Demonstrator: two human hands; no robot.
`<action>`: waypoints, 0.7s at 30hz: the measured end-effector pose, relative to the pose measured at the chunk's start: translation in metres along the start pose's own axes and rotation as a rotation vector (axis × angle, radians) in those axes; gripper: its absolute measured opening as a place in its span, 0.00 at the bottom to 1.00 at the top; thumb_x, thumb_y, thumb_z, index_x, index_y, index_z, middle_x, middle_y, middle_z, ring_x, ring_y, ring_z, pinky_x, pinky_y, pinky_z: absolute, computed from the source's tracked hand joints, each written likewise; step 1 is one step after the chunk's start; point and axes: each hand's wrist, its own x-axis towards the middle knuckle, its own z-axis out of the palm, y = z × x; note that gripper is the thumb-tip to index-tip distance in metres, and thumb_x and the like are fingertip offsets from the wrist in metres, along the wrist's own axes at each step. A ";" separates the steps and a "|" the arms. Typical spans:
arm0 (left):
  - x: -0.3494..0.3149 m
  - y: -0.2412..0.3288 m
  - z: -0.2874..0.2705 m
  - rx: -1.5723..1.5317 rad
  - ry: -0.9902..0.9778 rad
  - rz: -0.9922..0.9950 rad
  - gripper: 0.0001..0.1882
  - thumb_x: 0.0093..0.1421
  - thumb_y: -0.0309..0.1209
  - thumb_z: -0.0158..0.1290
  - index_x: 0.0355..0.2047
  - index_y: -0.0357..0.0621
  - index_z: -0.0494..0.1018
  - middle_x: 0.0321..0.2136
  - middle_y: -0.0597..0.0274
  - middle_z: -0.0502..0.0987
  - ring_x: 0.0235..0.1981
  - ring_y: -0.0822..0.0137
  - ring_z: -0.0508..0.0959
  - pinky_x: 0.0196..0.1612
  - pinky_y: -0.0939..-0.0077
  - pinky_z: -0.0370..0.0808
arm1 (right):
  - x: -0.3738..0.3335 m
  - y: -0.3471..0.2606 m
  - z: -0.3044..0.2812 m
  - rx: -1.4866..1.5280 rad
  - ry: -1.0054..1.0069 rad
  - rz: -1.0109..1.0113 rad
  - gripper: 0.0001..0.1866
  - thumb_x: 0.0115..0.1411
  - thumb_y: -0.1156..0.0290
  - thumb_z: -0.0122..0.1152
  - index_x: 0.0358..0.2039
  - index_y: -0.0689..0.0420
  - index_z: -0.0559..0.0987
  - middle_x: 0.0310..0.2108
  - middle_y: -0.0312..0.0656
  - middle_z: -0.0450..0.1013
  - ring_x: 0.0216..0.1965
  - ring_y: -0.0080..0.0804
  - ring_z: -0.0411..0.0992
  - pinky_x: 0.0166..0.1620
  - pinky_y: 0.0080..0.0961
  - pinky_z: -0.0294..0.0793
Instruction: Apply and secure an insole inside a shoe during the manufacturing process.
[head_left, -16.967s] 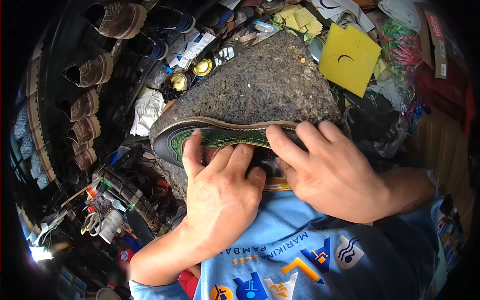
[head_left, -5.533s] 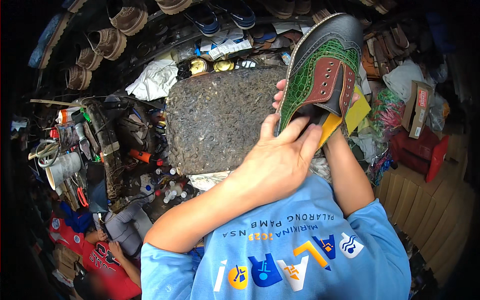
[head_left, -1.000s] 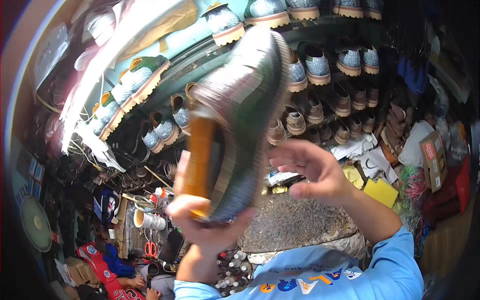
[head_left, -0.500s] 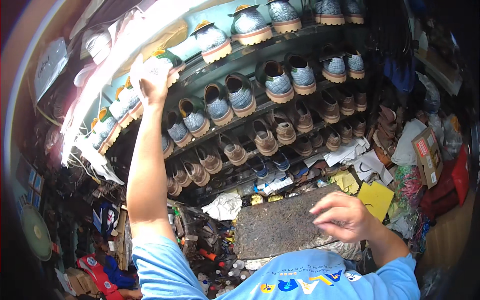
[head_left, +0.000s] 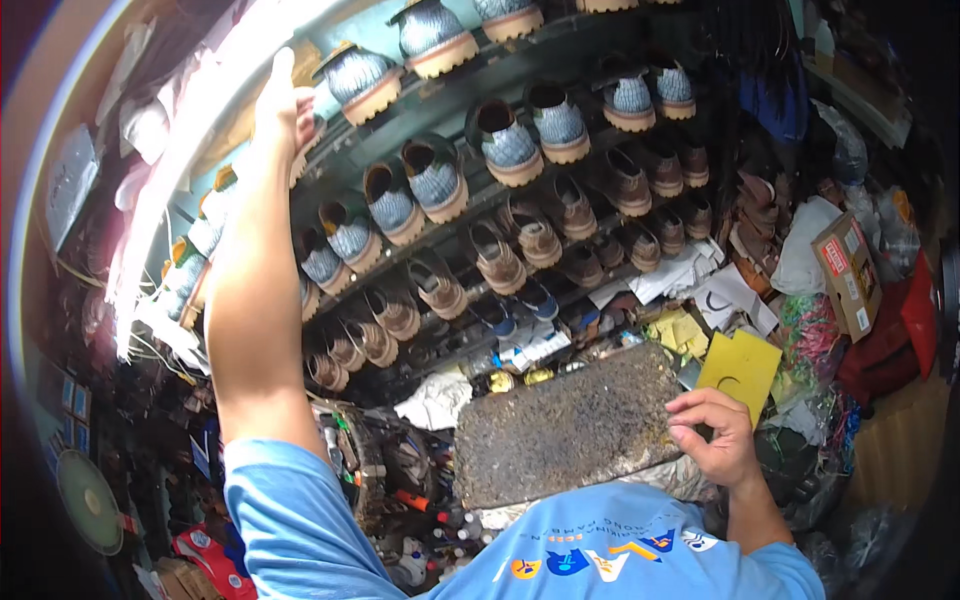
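Observation:
My left hand (head_left: 283,112) is stretched up to the upper shelf at the left, by the bright light. Its thumb points upward, apart from the half-curled fingers, and no held thing shows in it. Behind its fingers is a mostly hidden shoe (head_left: 303,163), only part of its pale sole showing; whether they touch is unclear. A blue-grey scale-patterned shoe (head_left: 362,82) sits just to the right. My right hand (head_left: 722,432) hovers over the right end of a worn dark slab (head_left: 565,425), near a yellow sheet (head_left: 745,365). Its fingers curve toward the thumb with a gap between, holding nothing visible.
Shelves ahead carry rows of blue-grey shoes (head_left: 517,143) and brown shoes (head_left: 497,258). Crumpled white paper (head_left: 436,400) lies left of the slab. A cardboard box (head_left: 846,275) and a red bag (head_left: 895,345) stand at right. A round fan (head_left: 88,500) is at lower left.
The view has shifted, moving the shelves leftward in the picture. My left hand has gone farther up, its thumb now extended. My right hand has lowered, its fingers drawn closer to the thumb.

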 end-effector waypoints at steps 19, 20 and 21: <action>-0.159 0.030 -0.070 0.639 0.025 0.661 0.16 0.69 0.40 0.54 0.39 0.36 0.75 0.21 0.67 0.70 0.17 0.71 0.74 0.23 0.78 0.71 | -0.008 -0.008 0.059 0.343 -0.328 0.122 0.10 0.60 0.71 0.71 0.41 0.60 0.84 0.43 0.43 0.82 0.45 0.32 0.80 0.51 0.29 0.80; -0.197 0.013 -0.058 0.542 0.200 0.961 0.14 0.70 0.38 0.54 0.37 0.37 0.74 0.22 0.68 0.71 0.17 0.74 0.73 0.22 0.80 0.69 | -0.002 -0.002 0.065 0.413 -0.389 0.224 0.11 0.62 0.70 0.71 0.42 0.61 0.84 0.44 0.43 0.81 0.46 0.30 0.80 0.52 0.28 0.79; -0.243 0.011 -0.058 0.403 0.188 0.527 0.12 0.71 0.36 0.54 0.36 0.38 0.74 0.21 0.64 0.75 0.17 0.74 0.73 0.23 0.79 0.69 | 0.004 0.007 0.077 0.578 -0.355 0.317 0.15 0.63 0.69 0.70 0.49 0.60 0.81 0.44 0.42 0.81 0.46 0.30 0.79 0.52 0.28 0.79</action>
